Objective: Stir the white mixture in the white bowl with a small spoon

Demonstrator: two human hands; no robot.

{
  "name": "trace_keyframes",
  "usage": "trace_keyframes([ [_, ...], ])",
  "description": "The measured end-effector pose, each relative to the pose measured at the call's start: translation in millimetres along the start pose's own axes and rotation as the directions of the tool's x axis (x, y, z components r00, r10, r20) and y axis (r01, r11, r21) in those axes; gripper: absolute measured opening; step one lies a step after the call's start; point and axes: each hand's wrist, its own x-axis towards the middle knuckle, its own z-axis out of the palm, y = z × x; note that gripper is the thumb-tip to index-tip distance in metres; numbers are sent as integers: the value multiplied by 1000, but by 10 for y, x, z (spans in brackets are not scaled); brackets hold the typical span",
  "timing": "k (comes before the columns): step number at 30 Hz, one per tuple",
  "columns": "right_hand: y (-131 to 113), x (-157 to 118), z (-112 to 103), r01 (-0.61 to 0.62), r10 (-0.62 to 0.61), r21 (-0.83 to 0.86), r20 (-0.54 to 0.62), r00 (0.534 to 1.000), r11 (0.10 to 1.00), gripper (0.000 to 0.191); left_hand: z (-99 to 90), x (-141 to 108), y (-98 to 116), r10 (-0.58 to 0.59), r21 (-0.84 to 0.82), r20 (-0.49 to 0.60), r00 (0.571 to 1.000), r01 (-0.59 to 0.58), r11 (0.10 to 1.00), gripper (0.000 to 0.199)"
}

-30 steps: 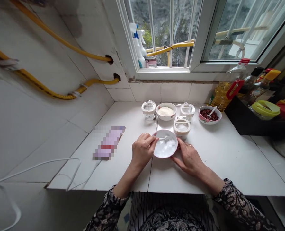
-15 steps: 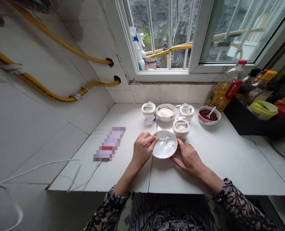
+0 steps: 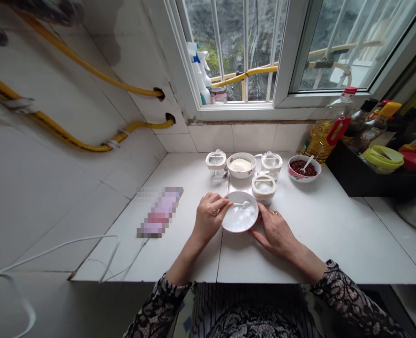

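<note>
White bowl [image 3: 239,231] on the bench [image 3: 264,263]. Left grip [image 3: 210,212] pinching a little spoon [image 3: 245,204] inside the bowl; right grip [image 3: 276,230] curved round the bowl's right side. Best to move the spoon slow and low, bowl held steady. Shiny white bench under the bowl; blurry purple thing [image 3: 165,209] to its left, window [image 3: 283,94] behind.

A pixelated purple, oblong item [image 3: 161,212] lies toward the left of the white counter [image 3: 281,263], a white cable [image 3: 132,264] at its near end. Two yellow pipes [image 3: 88,72] run along the tiled wall [image 3: 46,188] into holes. Spray bottles [image 3: 201,75] stand at the barred window [image 3: 236,47]. On the right, an oil bottle [image 3: 325,131] stands beside a black box [image 3: 355,173] with bottles [image 3: 373,126] and a yellow-green lid [image 3: 383,156].
</note>
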Motion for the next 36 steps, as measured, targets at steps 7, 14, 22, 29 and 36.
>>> trace_keyframes([
  [7,-4,0,6,-14,14,9,13,1000,1000,71,-82,8,-26,-11,26,-18,1000,11,1000,30],
  [14,1,-1,19,-20,19,24,24,1000,1000,71,-43,51,12,-119,34,53,991,118,992,31],
  [22,-14,9,3,-10,10,-2,19,1000,1000,72,-107,63,16,-284,-203,94,954,298,933,27],
  [29,-40,24,-10,-4,4,-3,11,1000,1000,74,-81,49,45,-220,-96,49,974,223,970,28],
  [36,-42,25,-18,-14,14,3,20,1000,1000,74,-94,56,54,-271,-188,67,960,279,942,28],
])
